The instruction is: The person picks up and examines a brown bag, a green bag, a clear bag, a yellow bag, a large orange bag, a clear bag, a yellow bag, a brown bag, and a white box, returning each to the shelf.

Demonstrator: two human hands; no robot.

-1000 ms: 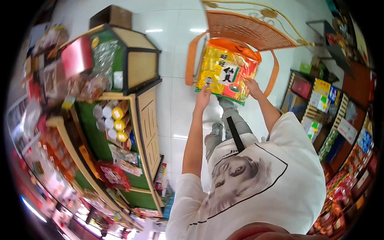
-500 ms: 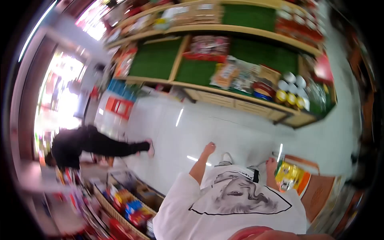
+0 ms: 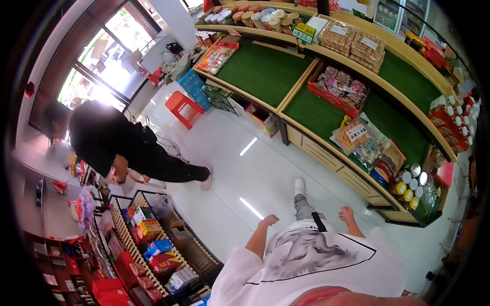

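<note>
My left hand (image 3: 269, 220) hangs over the white tiled floor, left of my white printed shirt (image 3: 311, 250). It holds nothing, and its fingers are loosely bent. To the right of the shirt, my right hand (image 3: 347, 214) is also bare, with relaxed fingers a little apart. Neither hand touches anything. The display shelf (image 3: 326, 158) nearest to them has a green lining. On its lower level lie clear food packets (image 3: 357, 136) and a group of jars (image 3: 411, 186) with white and yellow lids.
A person in black (image 3: 112, 137) bends over a counter at the left. Slatted crates of boxed goods (image 3: 153, 239) stand at the lower left. A red stool (image 3: 184, 108) is beside a blue box (image 3: 193, 85). Lidded jars (image 3: 255, 19) and packed snacks (image 3: 352, 41) line the upper shelf.
My view has swung left, showing more of the shelf and crates. The yellow packet and brown surface near my right hand are out of view. One foot now shows stretched forward.
</note>
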